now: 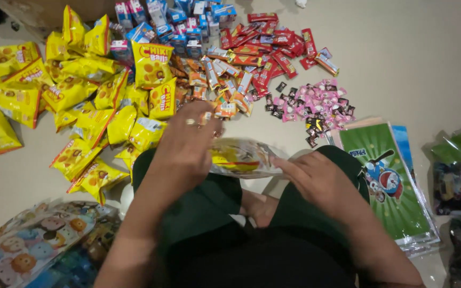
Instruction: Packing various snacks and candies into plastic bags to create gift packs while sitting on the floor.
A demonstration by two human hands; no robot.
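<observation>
Both hands pinching clear goodie bag, yellow snack packets beyond

Yellow snack packets, pink candies, green cartoon bags.

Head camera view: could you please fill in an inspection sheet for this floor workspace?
Surface: pale floor, person seated on it.
Job's things: clear goodie bag with a yellow snack inside, held over the lap.
Clutter: yellow snack packets, small blue boxes, red bars, pink sweets, green printed bags.
Hands: left hand grips the bag's left end, ring on one finger; right hand has its fingers at the bag's right end.
Cables: nothing seen.
Surroundings: cardboard box at the top left.
</observation>
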